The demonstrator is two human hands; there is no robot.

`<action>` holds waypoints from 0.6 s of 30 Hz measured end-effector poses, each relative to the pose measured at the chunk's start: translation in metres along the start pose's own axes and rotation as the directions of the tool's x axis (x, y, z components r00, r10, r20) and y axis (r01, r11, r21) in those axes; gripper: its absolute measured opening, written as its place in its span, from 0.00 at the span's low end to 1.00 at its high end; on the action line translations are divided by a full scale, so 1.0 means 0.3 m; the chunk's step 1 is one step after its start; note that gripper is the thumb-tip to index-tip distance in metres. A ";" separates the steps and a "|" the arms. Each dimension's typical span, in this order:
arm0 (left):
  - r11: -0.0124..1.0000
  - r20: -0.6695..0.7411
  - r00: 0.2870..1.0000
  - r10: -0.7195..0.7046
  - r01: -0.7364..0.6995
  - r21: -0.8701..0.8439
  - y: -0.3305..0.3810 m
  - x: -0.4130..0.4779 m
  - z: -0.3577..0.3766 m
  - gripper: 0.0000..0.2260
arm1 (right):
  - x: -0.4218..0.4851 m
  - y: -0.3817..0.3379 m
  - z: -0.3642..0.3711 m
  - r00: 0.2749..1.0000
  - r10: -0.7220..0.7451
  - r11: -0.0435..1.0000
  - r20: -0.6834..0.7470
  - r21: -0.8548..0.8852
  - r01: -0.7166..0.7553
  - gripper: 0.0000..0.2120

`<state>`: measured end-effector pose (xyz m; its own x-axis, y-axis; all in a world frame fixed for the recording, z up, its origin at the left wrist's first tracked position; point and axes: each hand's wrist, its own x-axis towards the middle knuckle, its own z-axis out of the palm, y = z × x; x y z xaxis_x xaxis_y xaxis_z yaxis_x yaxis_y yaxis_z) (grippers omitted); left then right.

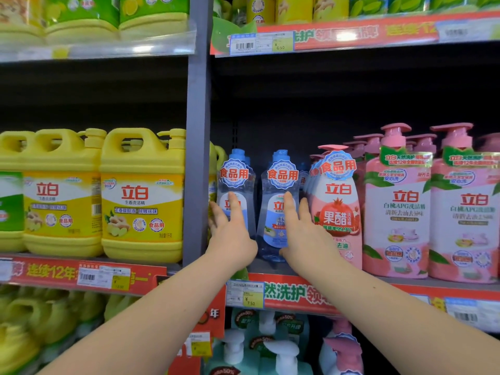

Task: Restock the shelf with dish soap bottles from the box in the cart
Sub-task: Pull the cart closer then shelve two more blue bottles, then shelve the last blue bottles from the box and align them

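Two clear dish soap bottles with blue caps stand upright side by side on the middle shelf [270, 269], just right of the grey upright. My left hand [230, 228] lies flat with fingers apart against the front of the left bottle [238, 180]. My right hand [303, 231] rests the same way on the front of the right bottle [278, 212]. Neither hand is wrapped around its bottle. More blue caps show behind these two. The box and the cart are out of view.
Pink pomegranate bottles [338, 207] stand tight against the right bottle, with pink pump bottles [397, 207] further right. Yellow jugs [140, 196] fill the shelf left of the grey upright [197, 147]. Dark space opens above the blue bottles. Shelves above and below are stocked.
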<state>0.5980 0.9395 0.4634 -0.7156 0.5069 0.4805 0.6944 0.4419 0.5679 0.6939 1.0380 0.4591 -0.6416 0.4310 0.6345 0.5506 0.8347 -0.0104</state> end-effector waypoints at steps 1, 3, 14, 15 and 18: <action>1.000 -0.007 1.000 0.009 -0.009 -0.008 -0.002 0.000 0.000 0.45 | -0.003 0.002 -0.006 1.000 -0.006 1.000 0.006 0.023 0.006 0.47; 0.999 -0.041 0.998 0.046 -0.046 -0.001 -0.002 -0.003 -0.003 0.44 | -0.012 0.004 -0.022 1.000 -0.020 0.998 0.018 0.056 0.019 0.45; 0.700 -0.155 0.874 0.461 -0.251 0.669 -0.004 -0.175 -0.117 0.24 | -0.086 -0.003 -0.115 0.920 -0.370 0.929 -0.133 -0.059 0.365 0.28; 0.684 -0.157 0.881 0.446 -0.223 0.694 -0.017 -0.199 -0.130 0.24 | -0.098 -0.012 -0.114 0.908 -0.403 0.915 -0.114 -0.053 0.399 0.30; 0.659 -0.168 0.920 0.354 -0.118 0.743 -0.080 -0.281 -0.164 0.27 | -0.137 -0.057 -0.093 0.871 -0.485 0.874 -0.082 -0.017 0.485 0.32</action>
<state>0.6379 0.8497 0.4423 -0.4250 0.4982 0.7558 0.5976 0.7815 -0.1791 0.7258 0.9965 0.4547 -0.7817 -0.0575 0.6210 0.1792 0.9330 0.3120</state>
